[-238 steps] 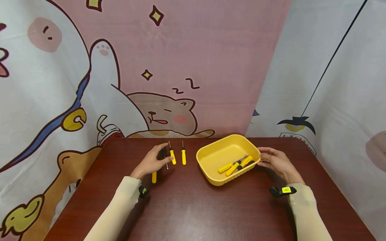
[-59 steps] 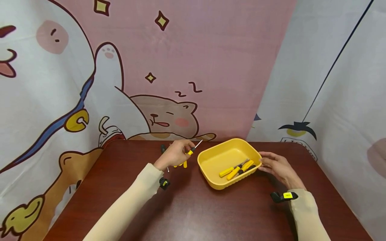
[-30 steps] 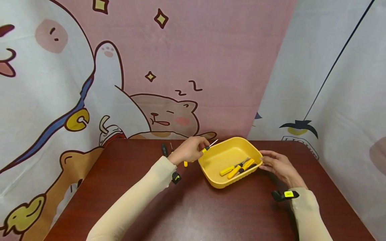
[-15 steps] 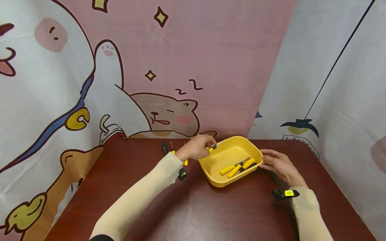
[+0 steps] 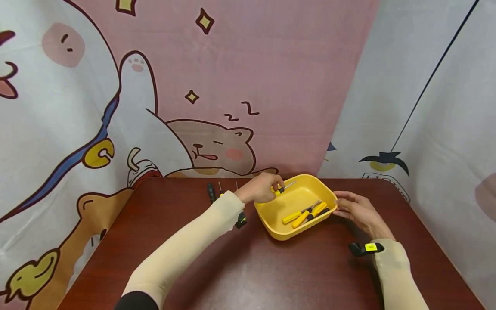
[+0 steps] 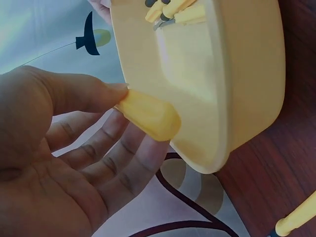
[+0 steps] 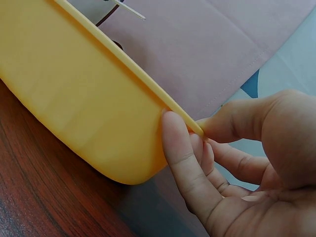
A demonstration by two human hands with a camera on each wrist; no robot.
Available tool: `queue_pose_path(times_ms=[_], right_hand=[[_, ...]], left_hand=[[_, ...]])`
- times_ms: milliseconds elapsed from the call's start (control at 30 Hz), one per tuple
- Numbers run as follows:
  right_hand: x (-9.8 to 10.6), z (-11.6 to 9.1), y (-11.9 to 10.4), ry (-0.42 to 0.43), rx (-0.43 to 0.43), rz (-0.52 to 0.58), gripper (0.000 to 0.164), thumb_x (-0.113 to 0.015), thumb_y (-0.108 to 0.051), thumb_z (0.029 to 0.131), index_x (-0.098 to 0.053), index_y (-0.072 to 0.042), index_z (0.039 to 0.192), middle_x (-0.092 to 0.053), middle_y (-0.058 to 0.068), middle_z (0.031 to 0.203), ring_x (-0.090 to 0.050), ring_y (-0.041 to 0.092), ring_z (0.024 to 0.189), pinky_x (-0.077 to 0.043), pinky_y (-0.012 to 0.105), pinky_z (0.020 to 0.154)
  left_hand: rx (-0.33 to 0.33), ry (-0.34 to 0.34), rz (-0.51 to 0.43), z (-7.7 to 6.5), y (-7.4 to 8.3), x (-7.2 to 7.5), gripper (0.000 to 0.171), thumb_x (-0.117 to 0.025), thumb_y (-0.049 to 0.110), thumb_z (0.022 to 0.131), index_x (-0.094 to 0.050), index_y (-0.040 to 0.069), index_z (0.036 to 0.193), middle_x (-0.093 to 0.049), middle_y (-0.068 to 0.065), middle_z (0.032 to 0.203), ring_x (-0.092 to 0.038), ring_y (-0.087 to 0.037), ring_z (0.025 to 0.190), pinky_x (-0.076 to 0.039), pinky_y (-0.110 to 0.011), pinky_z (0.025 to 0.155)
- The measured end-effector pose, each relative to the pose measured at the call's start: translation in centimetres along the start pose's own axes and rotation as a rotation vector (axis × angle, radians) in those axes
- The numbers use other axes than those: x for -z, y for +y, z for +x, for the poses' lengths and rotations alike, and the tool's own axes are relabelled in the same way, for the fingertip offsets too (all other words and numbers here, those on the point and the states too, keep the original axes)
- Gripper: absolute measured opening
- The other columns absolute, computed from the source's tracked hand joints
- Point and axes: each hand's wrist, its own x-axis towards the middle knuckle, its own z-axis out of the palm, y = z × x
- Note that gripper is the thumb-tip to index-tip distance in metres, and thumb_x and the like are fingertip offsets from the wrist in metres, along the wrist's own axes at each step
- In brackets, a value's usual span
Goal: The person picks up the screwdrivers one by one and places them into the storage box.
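1. Left hand (image 5: 263,188) pinches a slim screwdriver with a yellow handle (image 6: 150,116) and a thin metal shank between thumb and fingers, other fingers loosely bent; screwdriver is over the far-left part of a shallow, round-cornered yellow plastic-looking tub (image 5: 284,206); contact with the rim: can't tell.
2. Drop risk: grip is thumb and fingertips near the black collar, handle butt sticking out free; a bump on the butt could twist it loose.
3. Snag risk: shank points toward the tub's far rim; too low a pass could catch the tip on the edge and kick the handle round.
4. Tub slip: right hand (image 5: 356,211) pinches only one corner of the rim, thumb one side, fingers the other; the far end has no hand on it, so a knock there could swivel the tub on the smooth red-brown table (image 5: 248,275).
5. Pile-up: yellow-handled screwdrivers (image 5: 300,220) lie crossed in the tub near the right hand; a tool let go high could bounce or land across them.
6. Sweep risk: a dark-handled screwdriver (image 5: 211,192) and a yellow-handled one (image 6: 298,216) lie on the table near the left forearm; a low return could roll them.
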Motion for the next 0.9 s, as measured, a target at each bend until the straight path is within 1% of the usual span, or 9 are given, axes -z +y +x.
queue_pose_path(times_ms=[200,367,600,767,900], right_hand=[[0.0,0.0,0.0,0.003,0.004,-0.007,0.055,-0.059,-0.018,0.105,-0.04,0.002,0.153,-0.048,0.027,0.142,-0.073,0.011,0.092,-0.061,0.031,0.088],[0.0,0.1,0.0,0.001,-0.005,-0.001,0.056,-0.059,-0.019,0.105,-0.04,0.001,0.153,-0.046,0.028,0.144,-0.073,0.01,0.093,-0.061,0.03,0.088],[0.1,0.0,0.1,-0.001,-0.001,-0.006,0.057,-0.059,-0.02,0.105,-0.039,0.001,0.154,-0.046,0.028,0.145,-0.073,0.01,0.093,-0.061,0.029,0.087],[0.1,0.1,0.1,-0.005,0.001,-0.007,0.058,-0.06,-0.022,0.105,-0.039,0.001,0.154,-0.045,0.029,0.146,-0.072,0.01,0.094,-0.061,0.029,0.088],[0.1,0.1,0.1,-0.007,-0.006,-0.005,0.059,-0.06,-0.022,0.104,-0.039,0.0,0.154,-0.044,0.029,0.148,-0.072,0.01,0.094,-0.061,0.03,0.088]], left_hand=[[-0.019,-0.027,0.006,0.9,0.4,0.1,0.043,-0.066,0.001,0.089,-0.068,0.016,0.129,-0.07,-0.005,0.116,-0.063,-0.015,0.098,-0.052,-0.02,0.072],[-0.015,-0.063,-0.009,1.6,0.9,0.0,0.041,-0.066,0.002,0.09,-0.067,0.016,0.128,-0.069,-0.005,0.116,-0.062,-0.015,0.098,-0.05,-0.02,0.07],[-0.02,-0.112,0.0,2.8,1.4,-0.6,0.039,-0.068,0.004,0.092,-0.067,0.016,0.129,-0.069,-0.005,0.116,-0.062,-0.015,0.099,-0.051,-0.021,0.071],[-0.001,-0.152,-0.013,3.5,1.7,-1.1,0.038,-0.068,0.004,0.092,-0.067,0.016,0.129,-0.068,-0.007,0.117,-0.062,-0.015,0.095,-0.052,-0.021,0.071],[-0.009,-0.167,0.017,4.0,1.9,-1.6,0.037,-0.068,0.004,0.093,-0.067,0.016,0.128,-0.068,-0.006,0.114,-0.061,-0.014,0.091,-0.05,-0.02,0.07]])
